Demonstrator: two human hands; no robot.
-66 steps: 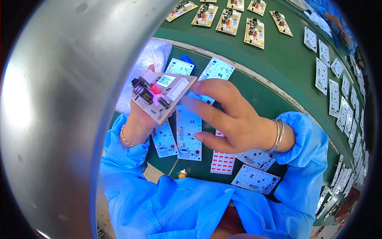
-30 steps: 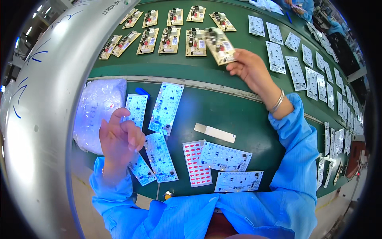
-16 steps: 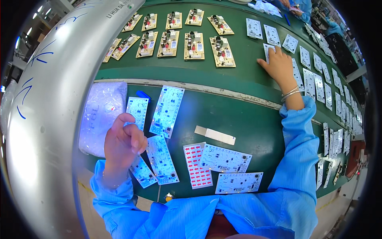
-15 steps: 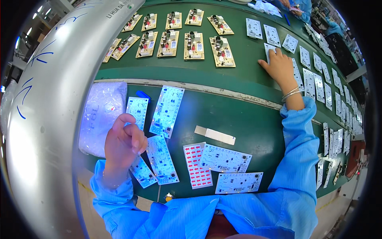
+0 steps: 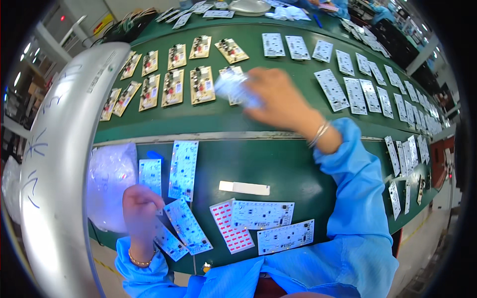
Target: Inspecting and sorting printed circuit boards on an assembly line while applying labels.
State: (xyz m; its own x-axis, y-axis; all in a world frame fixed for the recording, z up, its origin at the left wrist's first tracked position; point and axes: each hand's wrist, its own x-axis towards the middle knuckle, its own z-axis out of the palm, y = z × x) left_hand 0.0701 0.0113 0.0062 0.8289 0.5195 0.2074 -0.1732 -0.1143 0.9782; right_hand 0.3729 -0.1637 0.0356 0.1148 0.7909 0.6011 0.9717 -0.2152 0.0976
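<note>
A white circuit board (image 5: pixel 231 87) is in my right hand (image 5: pixel 278 97), closed on its right end and blurred by motion. It is above the far green surface, partly covering the last tan circuit board in the front row. My left hand (image 5: pixel 139 208) is raised at the left with curled fingers; whatever may be between them is hidden. Beside it lie several blue-lit white boards, among them a tilted one (image 5: pixel 189 226) and a tall one (image 5: pixel 183 170). At the near middle, two white boards (image 5: pixel 263 214) lie next to a sheet of red arrow stickers (image 5: pixel 232 226).
A large silver lamp housing (image 5: pixel 64 149) fills the left side. A plastic-wrapped bundle (image 5: pixel 112 186) lies beside it. A pale strip (image 5: pixel 244 188) rests mid-table. Tan circuit boards (image 5: pixel 172 87) stand in rows behind; white boards (image 5: pixel 332 90) spread along the right. A raised edge (image 5: pixel 238 135) divides the surfaces.
My right hand has lifted a white board from the right group and swung left with it. My left hand has lowered slightly, fingers still curled. The whole view has shifted.
</note>
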